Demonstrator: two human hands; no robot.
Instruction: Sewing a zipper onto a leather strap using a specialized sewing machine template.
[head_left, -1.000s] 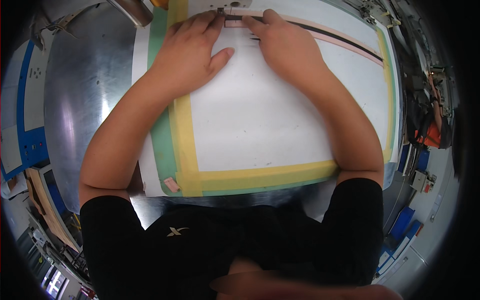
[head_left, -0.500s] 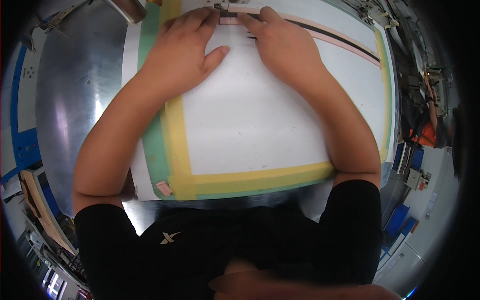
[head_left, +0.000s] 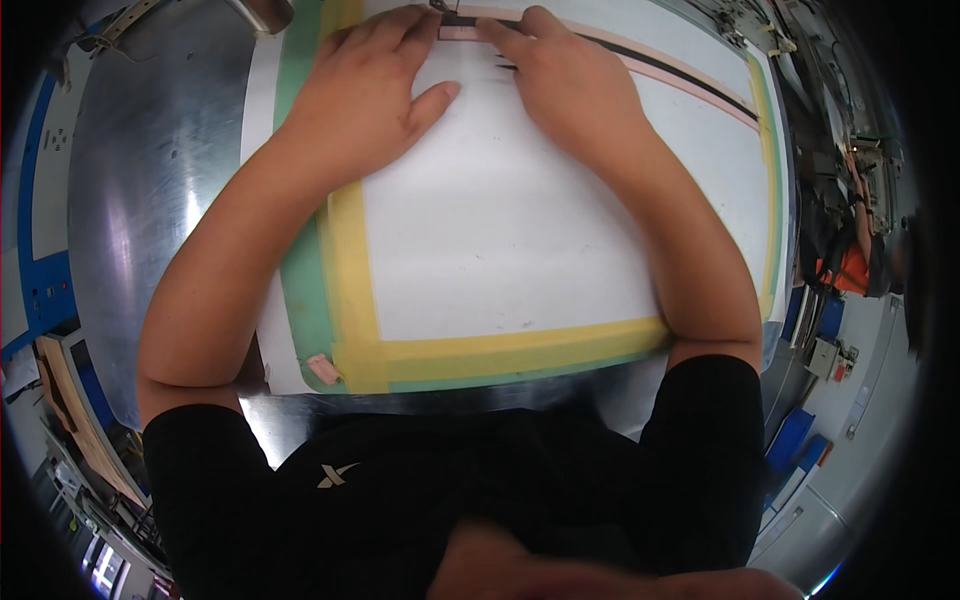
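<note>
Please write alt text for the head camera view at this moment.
A person's right hand touches a pink-and-black strip; the left hand is at its left end. Beneath lies a white sheet edged with yellow tape.

A long, narrow pink strip (head_left: 460,34) is lying flat on a white sheet (head_left: 520,220), running from upper centre down toward the right. A black band (head_left: 460,20) is extending along its length, pink showing on both sides toward the right. The strip's squared left end is sitting just beside the left hand's (head_left: 365,75) fingertips; contact is not discernible. The right hand (head_left: 570,85) is resting its index finger on the strip. Two thin dark points (head_left: 508,67) are protruding leftward beneath that hand, slightly apart.
</note>
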